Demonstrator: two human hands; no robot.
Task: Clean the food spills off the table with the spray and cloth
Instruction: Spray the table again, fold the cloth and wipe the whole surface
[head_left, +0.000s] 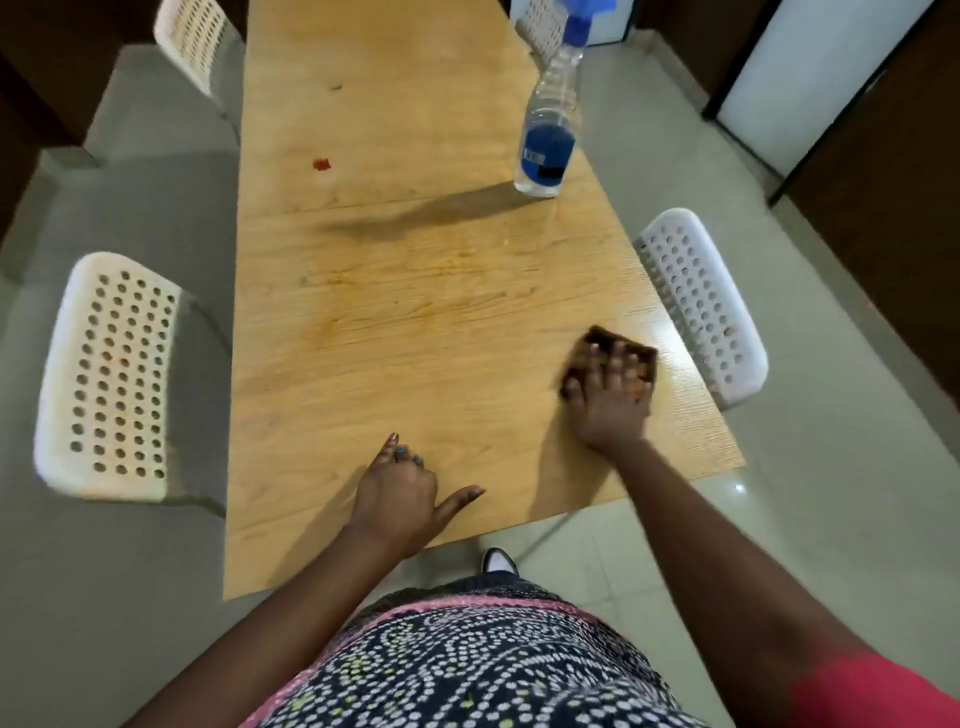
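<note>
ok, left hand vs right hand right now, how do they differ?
The right hand presses flat with spread fingers on the brown cloth, near the table's right edge; the left hand holds nothing. The left hand's middle fingers are curled, with thumb and one finger out, near the front edge; the right hand lies farther forward. The right hand is motion-blurred, the left sharp. Both rest on the wooden table.

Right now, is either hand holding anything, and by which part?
The right hand presses the brown cloth flat on the table, fingers spread over its top. The left hand rests on the table and holds nothing.
</note>
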